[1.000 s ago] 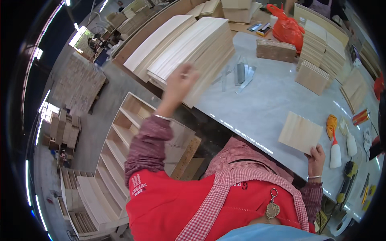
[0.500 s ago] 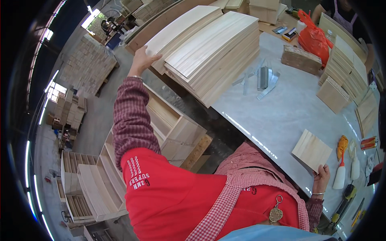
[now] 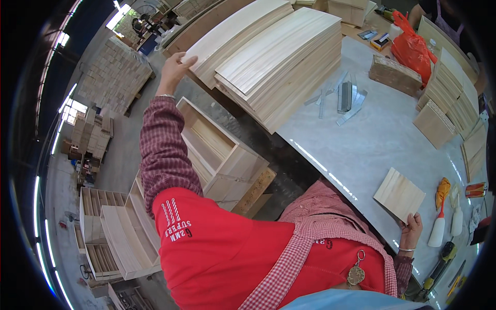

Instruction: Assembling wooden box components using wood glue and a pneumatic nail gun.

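Note:
At the near left end of a stack of long pale wooden boards (image 3: 243,23), my left hand (image 3: 175,68) has its fingers and thumb closed around the end corner of a board. A second, taller stack of boards (image 3: 279,57) stands right beside it. Low on the right, my right hand (image 3: 412,232) pinches the corner of a small square wooden panel (image 3: 399,195), thumb on top. That panel lies at the front edge of the grey-white table (image 3: 356,155).
Metal strips (image 3: 345,98) lie mid-table, with a wrapped block (image 3: 395,75) and red plastic bag (image 3: 412,44) behind. White glue bottles (image 3: 437,231) and a green-black power tool (image 3: 440,263) are at right. Wooden drawer boxes (image 3: 227,150) stand below my left arm. Another person (image 3: 447,20) is at the far right.
My left thumb has drawn in toward the fingers, and the hand has shifted slightly toward the stack's end. The right hand still holds the small panel. The whole view has shifted a little.

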The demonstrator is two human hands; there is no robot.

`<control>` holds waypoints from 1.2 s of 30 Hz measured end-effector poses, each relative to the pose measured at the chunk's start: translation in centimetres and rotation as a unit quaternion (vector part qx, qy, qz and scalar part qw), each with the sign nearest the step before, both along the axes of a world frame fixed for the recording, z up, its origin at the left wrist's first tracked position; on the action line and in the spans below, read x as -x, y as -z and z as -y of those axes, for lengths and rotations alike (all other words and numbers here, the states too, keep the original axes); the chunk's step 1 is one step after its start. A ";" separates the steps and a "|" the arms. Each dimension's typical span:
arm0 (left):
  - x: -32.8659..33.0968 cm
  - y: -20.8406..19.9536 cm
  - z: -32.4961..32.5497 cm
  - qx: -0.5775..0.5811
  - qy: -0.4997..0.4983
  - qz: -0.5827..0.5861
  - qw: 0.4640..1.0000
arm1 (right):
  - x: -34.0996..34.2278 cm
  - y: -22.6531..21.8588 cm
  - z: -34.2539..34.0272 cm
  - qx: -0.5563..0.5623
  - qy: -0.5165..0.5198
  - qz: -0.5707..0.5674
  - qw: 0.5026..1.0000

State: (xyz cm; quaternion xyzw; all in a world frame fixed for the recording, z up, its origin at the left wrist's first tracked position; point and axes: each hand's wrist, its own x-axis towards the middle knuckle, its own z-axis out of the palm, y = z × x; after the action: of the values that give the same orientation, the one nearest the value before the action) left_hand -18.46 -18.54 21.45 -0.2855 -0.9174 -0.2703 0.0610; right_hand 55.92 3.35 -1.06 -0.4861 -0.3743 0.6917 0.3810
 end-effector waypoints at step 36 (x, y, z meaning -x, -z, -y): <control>0.2 -1.1 -3.0 0.174 0.083 0.096 0.977 | -0.2 0.5 0.8 0.017 0.018 0.007 1.000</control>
State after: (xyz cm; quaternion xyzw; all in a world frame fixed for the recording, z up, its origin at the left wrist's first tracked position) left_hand -18.65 -15.55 22.59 -0.3391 -0.9253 -0.1367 -0.1008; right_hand 56.08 2.51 -1.60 -0.5044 -0.3559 0.6876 0.3823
